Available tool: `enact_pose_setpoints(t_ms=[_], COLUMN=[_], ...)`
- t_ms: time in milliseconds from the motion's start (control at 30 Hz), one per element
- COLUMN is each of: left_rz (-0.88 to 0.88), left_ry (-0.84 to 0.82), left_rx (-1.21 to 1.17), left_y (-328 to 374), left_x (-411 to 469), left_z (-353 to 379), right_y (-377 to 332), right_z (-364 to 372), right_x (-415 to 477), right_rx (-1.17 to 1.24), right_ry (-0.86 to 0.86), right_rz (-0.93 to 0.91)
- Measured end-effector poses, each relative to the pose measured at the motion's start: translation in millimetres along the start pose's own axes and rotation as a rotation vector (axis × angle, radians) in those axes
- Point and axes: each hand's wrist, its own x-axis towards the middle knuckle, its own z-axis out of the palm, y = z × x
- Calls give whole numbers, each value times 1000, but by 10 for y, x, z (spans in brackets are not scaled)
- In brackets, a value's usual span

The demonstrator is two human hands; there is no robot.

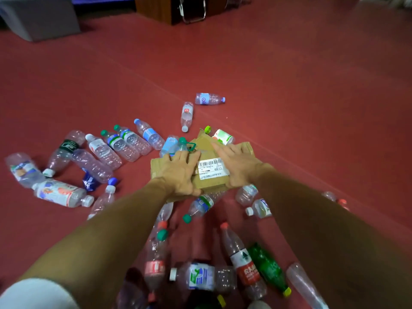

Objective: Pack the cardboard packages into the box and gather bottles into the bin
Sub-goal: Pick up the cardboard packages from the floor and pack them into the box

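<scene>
Head view: cardboard package (211,182) clasped between left hand (178,172), right hand (239,166).

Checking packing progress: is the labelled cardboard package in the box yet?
Out: left hand and right hand hold the cardboard package over bottles on the floor.
</scene>
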Motion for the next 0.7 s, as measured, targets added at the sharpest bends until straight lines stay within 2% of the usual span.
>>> enact_pose_setpoints(t_ms=[133, 267, 433, 700], left_rz=[-173, -360, -430, -532], left_ry=[17, -69, -98, -138], left_rx=[16, 27, 53, 26], left_y=[33, -44, -52, -207], left_x=[355, 592, 809, 989], left_z=[67, 284, 459, 537], right_y=[482, 836, 996, 878], right_z=[150, 438, 789, 1118], right_x=[268, 487, 790, 1283], right_rx=[178, 240, 261, 281], right_ry=[57, -42, -146, -205], right_rz=[179, 301, 347, 370])
